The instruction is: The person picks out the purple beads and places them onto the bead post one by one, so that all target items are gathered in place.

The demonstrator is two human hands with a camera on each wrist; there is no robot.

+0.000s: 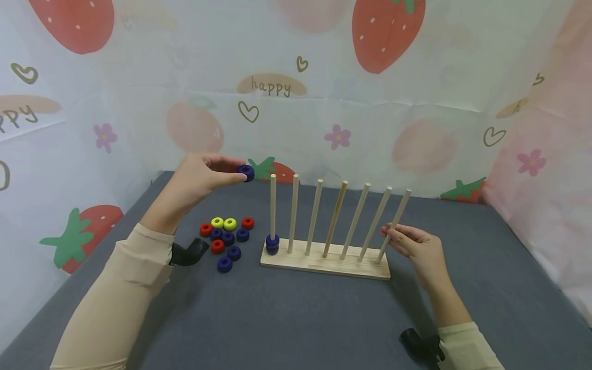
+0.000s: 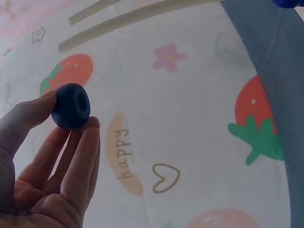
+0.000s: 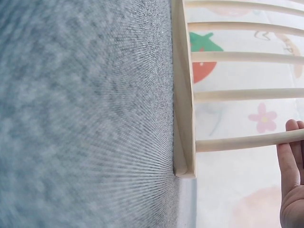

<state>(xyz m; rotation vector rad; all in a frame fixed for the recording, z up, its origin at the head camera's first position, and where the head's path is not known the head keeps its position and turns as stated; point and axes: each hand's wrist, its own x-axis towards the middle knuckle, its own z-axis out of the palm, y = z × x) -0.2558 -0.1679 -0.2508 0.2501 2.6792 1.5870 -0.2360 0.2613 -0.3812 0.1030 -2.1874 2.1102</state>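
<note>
Left of centre in the head view, my left hand [image 1: 196, 177] pinches a dark-blue rounded ring [image 1: 249, 176] by its outside, the best hold for something probably light, hard and slightly slippery, while my right hand [image 1: 420, 252], right of centre, pinches a pale round wooden peg [image 1: 400, 210].

A dark grey tabletop [image 1: 300, 318] runs right back to a pale printed cloth [image 1: 199, 61], and what a busy cloth! Up top, one big red strawberry [image 1: 76, 23] at left, another strawberry [image 1: 387, 36] right of centre. Between them, lower down, there's the word "happy" [image 1: 271, 85] on a peach smear, a small heart [image 1: 302, 63] above it and a larger heart [image 1: 248, 111] below! Pink flower [image 1: 337, 137] near the middle, faded peach-coloured fruit [image 1: 425, 146] to its right, and over on the far right the cloth blushes pink!
</note>
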